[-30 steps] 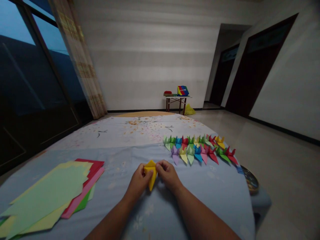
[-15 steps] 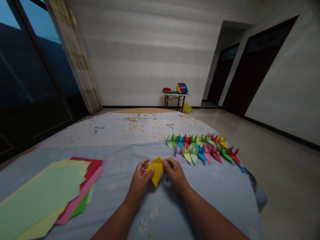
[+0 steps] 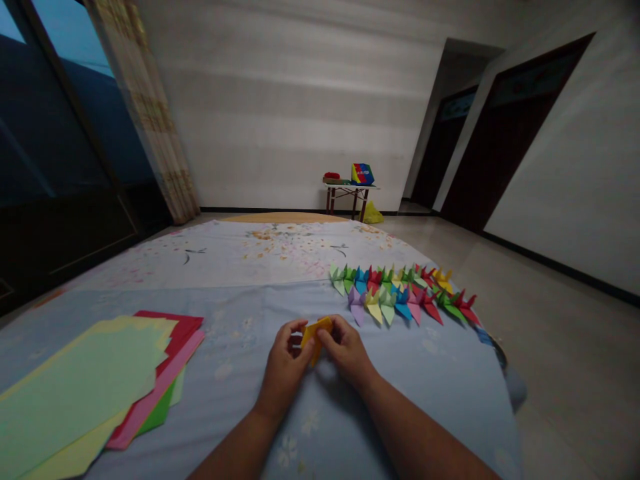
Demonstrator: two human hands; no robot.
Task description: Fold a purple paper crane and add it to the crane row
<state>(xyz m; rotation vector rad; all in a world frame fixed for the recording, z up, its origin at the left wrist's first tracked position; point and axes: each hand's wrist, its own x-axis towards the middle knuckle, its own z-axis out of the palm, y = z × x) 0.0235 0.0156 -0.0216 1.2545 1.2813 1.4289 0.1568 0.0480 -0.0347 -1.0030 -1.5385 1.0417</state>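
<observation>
A small folded piece of yellow origami paper (image 3: 316, 328) is held up between both hands, just above the blue flowered cloth. My left hand (image 3: 289, 360) grips its left side, thumb in front and fingers behind. My right hand (image 3: 346, 348) pinches its upper right part, with the thumb lying across the front. The fingers cover much of the paper, so its full folded shape is hidden. Beyond my right hand stand two rows of folded paper cranes (image 3: 387, 307) in several colours.
A stack of coloured paper sheets (image 3: 85, 380) lies at the left of the table, light green on top with red, pink and green edges showing. The tablecloth (image 3: 240, 427) covers the round table. A small side table (image 3: 350, 188) with a multicoloured box (image 3: 362, 175) stands by the far wall.
My right thumb has moved onto the front of the yellow paper, and the paper has tilted or folded so less of its face shows. The view has shifted slightly.
</observation>
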